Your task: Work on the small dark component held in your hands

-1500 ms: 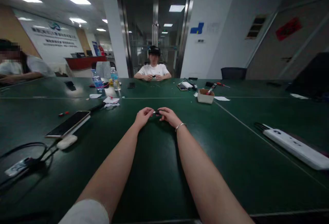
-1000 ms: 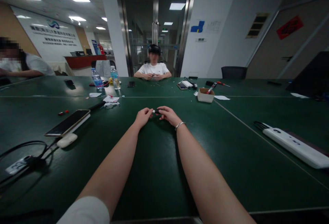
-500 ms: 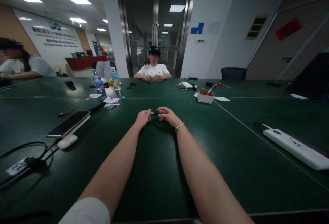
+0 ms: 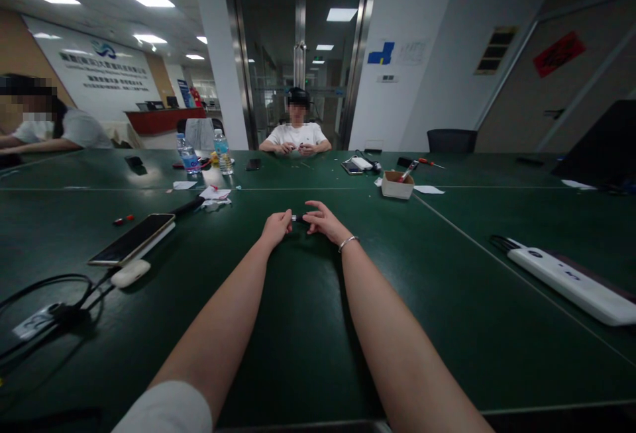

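Above the green table (image 4: 298, 327), my left hand (image 4: 276, 226) pinches the silver end of a small black-and-silver cylinder (image 4: 297, 218), whose exact kind is too small to make out. My right hand (image 4: 325, 222), with a silver bangle at the wrist, has its thumb and a finger on the cylinder's dark end. Its index finger is lifted off and stretched out. The right fingers partly hide the cylinder, which lies roughly level between both hands.
Left of my arms lie a phone (image 4: 133, 240), a white earbud case (image 4: 130, 274), cables and a red-and-black small item (image 4: 123, 220). Beyond stand water bottles (image 4: 187, 155) and an open box (image 4: 397, 187). A white power bank (image 4: 571, 282) is at right. A person (image 4: 296, 135) sits opposite.
My right index finger has lifted and straightened away from the cylinder. My left hand keeps its pinch in nearly the same place.
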The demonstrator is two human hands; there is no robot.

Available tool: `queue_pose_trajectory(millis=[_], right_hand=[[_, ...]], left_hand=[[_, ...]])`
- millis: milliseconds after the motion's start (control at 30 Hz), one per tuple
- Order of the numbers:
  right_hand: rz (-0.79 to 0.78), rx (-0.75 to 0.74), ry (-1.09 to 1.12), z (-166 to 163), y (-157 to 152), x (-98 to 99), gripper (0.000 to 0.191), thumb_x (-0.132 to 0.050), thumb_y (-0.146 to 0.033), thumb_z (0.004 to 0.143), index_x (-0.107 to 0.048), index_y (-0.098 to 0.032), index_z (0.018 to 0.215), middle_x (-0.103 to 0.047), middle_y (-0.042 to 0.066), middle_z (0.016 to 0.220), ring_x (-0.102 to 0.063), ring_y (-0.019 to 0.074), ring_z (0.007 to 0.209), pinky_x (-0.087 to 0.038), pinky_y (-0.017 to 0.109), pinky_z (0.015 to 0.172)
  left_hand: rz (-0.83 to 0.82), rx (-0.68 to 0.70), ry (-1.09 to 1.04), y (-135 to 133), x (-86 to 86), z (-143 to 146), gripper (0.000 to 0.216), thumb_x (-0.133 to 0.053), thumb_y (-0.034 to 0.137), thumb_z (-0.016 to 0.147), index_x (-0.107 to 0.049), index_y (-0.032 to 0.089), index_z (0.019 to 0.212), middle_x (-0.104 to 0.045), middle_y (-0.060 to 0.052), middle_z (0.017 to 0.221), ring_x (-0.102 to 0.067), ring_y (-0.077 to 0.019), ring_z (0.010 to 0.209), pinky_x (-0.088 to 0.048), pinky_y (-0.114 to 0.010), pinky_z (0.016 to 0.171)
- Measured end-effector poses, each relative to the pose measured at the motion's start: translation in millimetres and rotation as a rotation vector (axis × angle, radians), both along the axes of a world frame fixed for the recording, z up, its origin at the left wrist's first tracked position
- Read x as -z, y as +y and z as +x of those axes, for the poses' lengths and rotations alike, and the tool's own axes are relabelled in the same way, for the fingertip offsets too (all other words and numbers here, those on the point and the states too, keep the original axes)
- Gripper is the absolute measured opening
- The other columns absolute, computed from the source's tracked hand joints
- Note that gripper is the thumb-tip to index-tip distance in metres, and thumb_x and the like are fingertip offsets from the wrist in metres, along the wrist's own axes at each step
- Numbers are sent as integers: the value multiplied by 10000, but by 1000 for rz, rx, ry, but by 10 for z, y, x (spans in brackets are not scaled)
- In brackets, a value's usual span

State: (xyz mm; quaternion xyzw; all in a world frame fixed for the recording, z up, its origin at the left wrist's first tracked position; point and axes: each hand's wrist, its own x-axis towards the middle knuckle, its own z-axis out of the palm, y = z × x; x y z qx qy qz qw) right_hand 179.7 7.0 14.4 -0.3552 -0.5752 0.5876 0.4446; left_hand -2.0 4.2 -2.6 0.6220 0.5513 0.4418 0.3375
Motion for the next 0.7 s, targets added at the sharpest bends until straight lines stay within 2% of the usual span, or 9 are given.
queue_pose_trajectory(millis=[67, 100, 233, 333, 400, 567, 700], right_hand=[[-10, -8, -55, -2, 2, -2, 276, -650, -278, 807, -569, -168, 1047, -661, 18, 776, -508, 40, 408, -521, 185, 443], [3, -23, -57, -3, 5, -2, 250, -646, -272, 809, -579, -165, 1025, -663, 20, 777, -500, 37, 404, -516, 182, 438], [25, -36, 15, -7, 20, 10, 444, -714, -206, 730, -538, -229, 1137, -672, 6, 895, -545, 43, 456, -546, 202, 493], [0, -23, -62, -21, 24, 22, 245, -636, -316, 814, -587, -160, 996, -667, 16, 714, -500, 48, 403, -511, 191, 451], [27, -40, -68, -22, 16, 26, 220, -657, -303, 796, -603, -153, 948, -663, 9, 700, -484, 40, 404, -493, 178, 446], [38, -68, 54, 27, -5, 30, 347, -758, -179, 650, -620, -191, 968, -618, -36, 787, -528, 31, 477, -518, 189, 517], [-7, -16, 116, 59, 15, 52, 375, -764, -121, 612, -619, -201, 949, -607, -28, 849, -573, 42, 537, -535, 203, 563]], left_hand=[[5, -5, 3, 4, 3, 2, 502, -393, 588, 812, -539, 185, 551, -559, -14, 499, -508, -128, 473, -384, -258, 527], [7, -7, 3, 5, 4, 2, 505, -389, 591, 813, -538, 185, 551, -558, -14, 498, -506, -128, 470, -385, -259, 527], [15, -9, 7, -6, -1, -4, 517, -383, 602, 812, -539, 184, 553, -562, -20, 497, -513, -133, 473, -387, -259, 525], [22, -6, 9, -20, -9, -6, 514, -389, 602, 811, -544, 183, 556, -571, -24, 501, -520, -137, 479, -390, -261, 525], [23, -3, 13, -22, -9, -2, 512, -392, 595, 812, -548, 182, 553, -572, -24, 499, -522, -137, 477, -394, -264, 529], [6, -30, 12, 10, -6, 3, 522, -377, 584, 820, -540, 180, 532, -551, -19, 478, -508, -132, 459, -387, -267, 533], [-10, -75, -36, 39, -13, -16, 521, -363, 581, 822, -521, 180, 529, -518, -10, 466, -471, -120, 441, -372, -263, 521]])
